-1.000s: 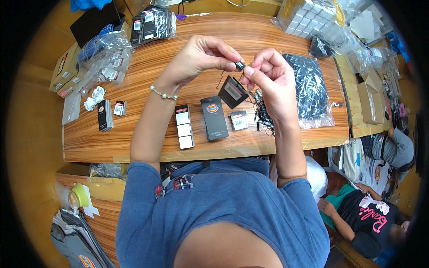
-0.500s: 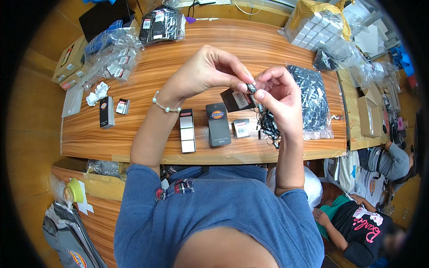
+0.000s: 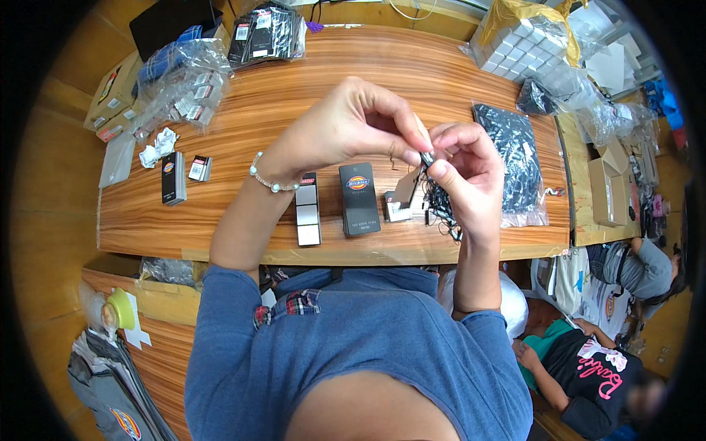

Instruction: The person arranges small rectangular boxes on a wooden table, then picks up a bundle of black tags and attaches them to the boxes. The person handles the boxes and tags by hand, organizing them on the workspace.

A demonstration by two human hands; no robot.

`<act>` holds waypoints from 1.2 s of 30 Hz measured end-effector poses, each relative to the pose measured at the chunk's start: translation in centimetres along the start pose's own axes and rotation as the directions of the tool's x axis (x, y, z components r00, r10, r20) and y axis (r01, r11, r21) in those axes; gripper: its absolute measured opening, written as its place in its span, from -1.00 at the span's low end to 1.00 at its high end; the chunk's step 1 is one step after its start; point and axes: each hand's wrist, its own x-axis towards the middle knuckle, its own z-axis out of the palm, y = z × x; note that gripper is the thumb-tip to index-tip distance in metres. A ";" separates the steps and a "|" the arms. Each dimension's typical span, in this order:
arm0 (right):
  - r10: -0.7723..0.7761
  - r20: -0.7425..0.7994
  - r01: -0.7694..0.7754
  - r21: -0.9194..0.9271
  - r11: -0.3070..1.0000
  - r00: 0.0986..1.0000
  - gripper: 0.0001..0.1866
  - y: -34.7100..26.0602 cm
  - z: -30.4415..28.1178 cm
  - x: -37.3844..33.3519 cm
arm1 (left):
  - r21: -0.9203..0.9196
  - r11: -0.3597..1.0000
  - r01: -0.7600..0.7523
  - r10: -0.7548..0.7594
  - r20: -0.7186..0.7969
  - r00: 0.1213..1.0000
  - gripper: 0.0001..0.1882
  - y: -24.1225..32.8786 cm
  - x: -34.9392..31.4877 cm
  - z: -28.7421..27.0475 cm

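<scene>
My left hand and my right hand meet above the table, both closed in a pinch on a small black tag-string clasp. From it hangs a small card tag, its plain brownish side showing. The string itself is mostly hidden by my fingers. Under my right hand lies a tangle of black tag strings. Beside it, partly behind the hanging tag, is a stack of small tags. Further left are a stack of tall black tags and a long tag strip with white panels.
A plastic bag of black strings lies at the right. On the left are more stacked tags and crumpled paper. Bagged tags and a block of small white boxes stand at the back. A person sits at lower right.
My joined hands have shifted slightly right and down. The hanging card has swung from lying tilted with its label showing to hanging on edge with its plain side showing.
</scene>
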 end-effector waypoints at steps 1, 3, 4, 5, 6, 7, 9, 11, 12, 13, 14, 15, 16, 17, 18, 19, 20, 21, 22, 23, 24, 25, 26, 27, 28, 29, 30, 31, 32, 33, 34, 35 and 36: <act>0.012 -0.017 -0.012 -0.004 1.000 1.000 -0.75 -0.1 0.1 0.0 | 0.004 1.000 0.017 -0.017 -0.019 1.000 -0.86 0.0 0.0 0.0; 0.005 -0.020 -0.005 0.002 1.000 1.000 -0.75 -0.2 0.1 0.0 | -0.001 0.999 -0.037 0.037 -0.033 0.999 -0.86 -0.2 -0.2 0.1; -0.015 -0.006 0.015 0.013 1.000 1.000 -0.74 -0.2 0.0 0.1 | -0.002 0.998 -0.064 0.064 -0.040 0.997 -0.86 -0.2 -0.2 0.1; -0.034 0.008 0.034 0.024 0.999 0.999 -0.74 -0.2 -0.1 0.1 | -0.004 0.997 -0.078 0.078 -0.049 0.996 -0.86 -0.2 -0.3 0.1; -0.057 0.008 0.057 0.026 0.998 0.998 -0.74 -0.1 0.0 0.1 | -0.008 0.996 -0.092 0.091 -0.059 0.994 -0.85 -0.1 -0.3 0.1; -0.065 0.006 0.065 0.006 0.998 0.998 -0.74 0.0 0.0 0.1 | -0.012 0.994 -0.105 0.104 -0.068 0.992 -0.85 -0.1 -0.4 0.1; -0.083 0.003 0.083 -0.033 0.996 0.997 -0.75 0.0 -0.1 0.0 | -0.010 0.995 -0.104 0.103 -0.062 0.993 -0.85 0.1 -0.4 0.3; -0.106 -0.005 0.106 -0.057 0.993 0.994 -0.76 0.0 0.1 0.0 | 0.001 0.994 -0.107 0.107 -0.059 0.993 -0.85 0.3 -0.5 0.4; -0.119 -0.011 0.118 -0.070 0.991 0.993 -0.76 0.0 0.2 -0.1 | 0.010 0.994 -0.109 0.110 -0.058 0.992 -0.85 0.3 -0.5 0.4; -0.117 -0.010 0.117 -0.053 0.992 0.993 -0.76 0.0 0.3 -0.1 | 0.020 0.994 -0.112 0.113 -0.056 0.992 -0.85 0.4 -0.5 0.4; -0.116 -0.010 0.116 -0.036 0.993 0.993 -0.76 -0.1 0.4 0.0 | 0.016 0.993 -0.113 0.114 -0.053 0.992 -0.85 0.4 -0.5 0.4; -0.115 -0.008 0.114 -0.017 0.993 0.993 -0.76 -0.1 0.5 0.0 | 0.013 0.993 -0.114 0.115 -0.051 0.992 -0.85 0.4 -0.6 0.3; -0.109 -0.027 0.109 -0.020 0.994 0.994 -0.76 -0.1 0.6 0.0 | 0.011 0.993 -0.116 0.116 -0.049 0.992 -0.85 0.4 -0.6 0.3; -0.104 -0.045 0.103 -0.023 0.994 0.994 -0.77 -0.1 0.7 0.0 | 0.023 0.992 -0.124 0.125 -0.061 0.990 -0.85 0.4 -0.7 0.4; -0.100 -0.066 0.098 -0.029 0.995 0.993 -0.77 -0.1 0.9 0.0 | 0.032 0.991 -0.133 0.135 -0.068 0.988 -0.86 0.5 -0.6 0.5; -0.099 -0.071 0.098 -0.014 0.995 0.993 -0.79 -0.2 0.9 0.1 | 0.042 0.989 -0.142 0.145 -0.076 0.987 -0.86 0.5 -0.6 0.7; -0.099 -0.076 0.099 0.001 0.995 0.992 -0.80 -0.2 1.0 0.1 | 0.068 0.987 -0.147 0.152 -0.078 0.985 -0.86 0.7 -0.7 0.9; -0.100 -0.079 0.102 0.019 0.995 0.992 -0.82 -0.2 1.0 0.1 | 0.097 0.984 -0.152 0.160 -0.082 0.984 -0.86 0.8 -0.8 1.1; -0.095 -0.062 0.096 0.015 0.995 0.994 -0.83 -0.2 0.8 0.1 | 0.125 0.980 -0.157 0.169 -0.086 0.982 -0.87 0.9 -0.9 1.2; -0.091 -0.045 0.091 0.010 0.996 0.995 -0.85 -0.2 0.5 0.0 | 0.125 0.980 -0.157 0.168 -0.079 0.983 -0.87 1.0 -0.9 1.4; -0.084 -0.029 0.085 0.008 0.996 0.996 -0.86 -0.2 0.4 -0.1 | 0.126 0.980 -0.155 0.165 -0.074 0.983 -0.87 1.0 -1.0 1.5; -0.077 -0.037 0.078 0.003 0.997 0.996 -0.86 -0.3 0.5 -0.1 | 0.126 0.980 -0.152 0.162 -0.070 0.984 -0.88 1.0 -1.0 1.5; -0.070 -0.045 0.070 -0.002 0.998 0.996 -0.87 -0.5 0.6 -0.1 | 0.114 0.983 -0.146 0.155 -0.074 0.985 -0.88 1.0 -1.0 1.5; -0.060 -0.057 0.060 -0.008 0.998 0.997 -0.87 -0.6 0.7 -0.2 | 0.112 0.983 -0.148 0.156 -0.069 0.985 -0.89 1.0 -1.0 1.5; -0.050 -0.061 0.050 -0.008 0.999 0.997 -0.87 -0.6 0.8 -0.4 | 0.110 0.983 -0.149 0.157 -0.064 0.986 -0.89 0.9 -1.0 1.5; -0.040 -0.065 0.039 -0.007 0.999 0.997 -0.87 -0.6 0.8 -0.5 | 0.108 0.983 -0.151 0.158 -0.059 0.986 -0.89 0.8 -1.0 1.6; -0.029 -0.064 0.028 -0.004 1.000 0.998 -0.87 -0.5 0.8 -0.6 | 0.117 0.981 -0.156 0.163 -0.057 0.985 -0.89 0.7 -1.1 1.6; -0.022 -0.061 0.022 -0.008 1.000 0.998 -0.87 -0.5 0.8 -0.7 | 0.125 0.979 -0.161 0.169 -0.055 0.984 -0.89 0.5 -1.2 1.6; -0.015 -0.058 0.015 -0.010 1.000 0.998 -0.87 -0.4 0.8 -0.7 | 0.134 0.977 -0.166 0.175 -0.053 0.983 -0.89 0.4 -1.3 1.6; -0.010 -0.058 0.009 -0.018 1.000 0.998 -0.87 -0.5 0.8 -0.8 | 0.127 0.979 -0.160 0.169 -0.062 0.984 -0.89 0.4 -1.3 1.7; -0.017 -0.075 0.015 -0.032 0.999 0.997 -0.87 -0.5 0.8 -0.9 | 0.121 0.981 -0.154 0.163 -0.071 0.984 -0.88 0.3 -1.3 1.7; -0.025 -0.092 0.021 -0.045 0.999 0.995 -0.87 -0.4 0.8 -0.9 | 0.115 0.982 -0.147 0.157 -0.081 0.984 -0.88 0.3 -1.4 1.8; -0.035 -0.107 0.029 -0.057 0.998 0.994 -0.87 -0.3 0.8 -0.8 | 0.129 0.975 -0.179 0.192 -0.098 0.976 -0.87 0.3 -1.3 1.9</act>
